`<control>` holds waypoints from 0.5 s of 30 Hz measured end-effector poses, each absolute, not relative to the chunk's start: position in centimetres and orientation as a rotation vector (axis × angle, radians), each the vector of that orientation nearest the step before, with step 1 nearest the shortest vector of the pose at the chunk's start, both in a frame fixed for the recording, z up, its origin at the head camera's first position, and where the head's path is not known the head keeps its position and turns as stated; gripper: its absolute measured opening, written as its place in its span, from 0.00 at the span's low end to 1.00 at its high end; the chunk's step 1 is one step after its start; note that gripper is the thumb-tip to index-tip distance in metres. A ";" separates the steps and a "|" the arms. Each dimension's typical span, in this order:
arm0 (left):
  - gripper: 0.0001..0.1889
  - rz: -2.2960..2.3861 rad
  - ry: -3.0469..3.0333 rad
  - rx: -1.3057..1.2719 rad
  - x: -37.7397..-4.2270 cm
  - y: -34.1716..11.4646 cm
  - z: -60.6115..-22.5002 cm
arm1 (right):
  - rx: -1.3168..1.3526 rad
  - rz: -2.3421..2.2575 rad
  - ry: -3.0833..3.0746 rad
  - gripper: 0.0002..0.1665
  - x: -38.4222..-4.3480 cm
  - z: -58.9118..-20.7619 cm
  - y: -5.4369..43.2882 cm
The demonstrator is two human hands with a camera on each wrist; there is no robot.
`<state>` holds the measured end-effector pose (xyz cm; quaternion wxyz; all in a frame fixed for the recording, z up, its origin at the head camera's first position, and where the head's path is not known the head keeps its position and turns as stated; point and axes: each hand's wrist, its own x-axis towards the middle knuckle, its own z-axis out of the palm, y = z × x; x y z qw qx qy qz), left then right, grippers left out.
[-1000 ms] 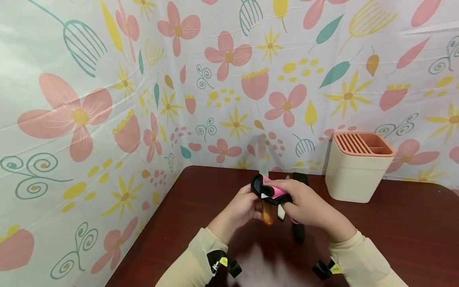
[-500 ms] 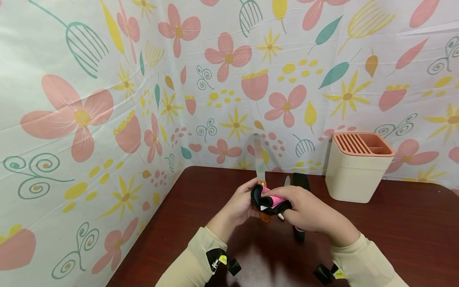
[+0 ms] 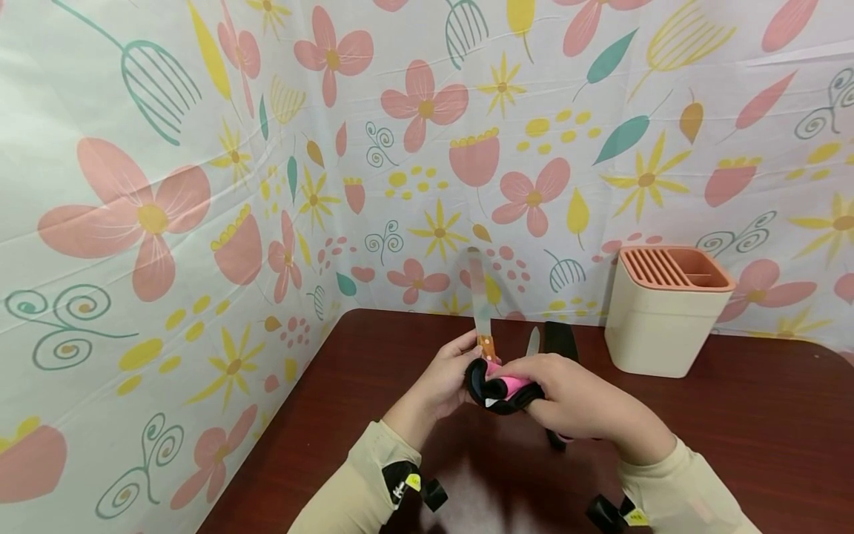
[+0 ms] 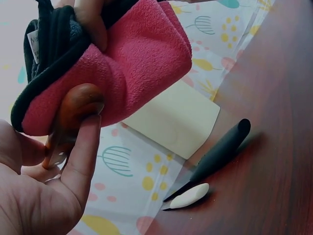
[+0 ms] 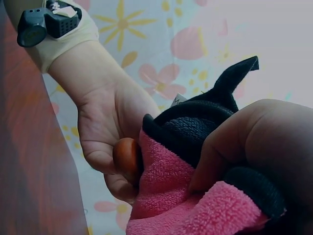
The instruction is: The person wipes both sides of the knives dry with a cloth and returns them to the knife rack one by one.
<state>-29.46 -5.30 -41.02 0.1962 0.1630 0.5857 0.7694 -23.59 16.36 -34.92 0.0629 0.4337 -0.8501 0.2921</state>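
Observation:
My left hand [image 3: 443, 382] grips a knife by its orange-brown wooden handle [image 4: 80, 105], with the long blade [image 3: 480, 297] pointing away from me. A folded pink cloth with black edging [image 3: 514, 386] is in my right hand [image 3: 577, 393], pinched between thumb and fingers. The cloth lies against the handle and covers much of it in the head view. In the right wrist view the handle's rounded end [image 5: 127, 156] shows between my left fingers and the cloth.
On the dark red table [image 3: 373, 386] lie a black-handled knife [image 4: 220, 152] and a small white-handled knife [image 4: 190, 196], partly behind my right hand in the head view. A cream knife holder with an orange slotted top [image 3: 667, 319] stands at the back right. Flowered cloth covers the walls.
The pink cloth has moved down along the handle, toward me. The handle's upper part now shows above it, while its lower end is hidden in the head view. The blade has shifted slightly left.

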 end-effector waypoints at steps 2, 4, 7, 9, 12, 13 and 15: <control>0.22 2.161 1.645 0.450 -29.4 -5.3 -41.0 | 1.312 0.883 -2.580 0.33 -23.5 -34.9 16.4; 0.22 2.164 1.651 0.453 -29.4 -5.3 -40.9 | 1.318 0.883 -2.588 0.34 -23.4 -34.8 16.5; 0.22 2.163 1.665 0.463 -29.4 -5.3 -41.0 | 1.338 0.892 -2.604 0.34 -23.3 -34.6 16.6; 0.21 2.163 1.675 0.467 -29.5 -5.3 -41.0 | 1.356 0.895 -2.615 0.36 -23.2 -34.5 16.6; 0.21 2.168 1.680 0.473 -29.5 -5.3 -41.0 | 1.381 0.893 -2.625 0.38 -23.1 -34.4 16.6; 0.21 2.170 1.682 0.474 -29.5 -5.3 -41.0 | 1.389 0.901 -2.631 0.38 -23.1 -34.3 16.6; 0.21 2.170 1.685 0.473 -29.5 -5.3 -41.0 | 1.399 0.913 -2.642 0.39 -23.0 -34.3 16.7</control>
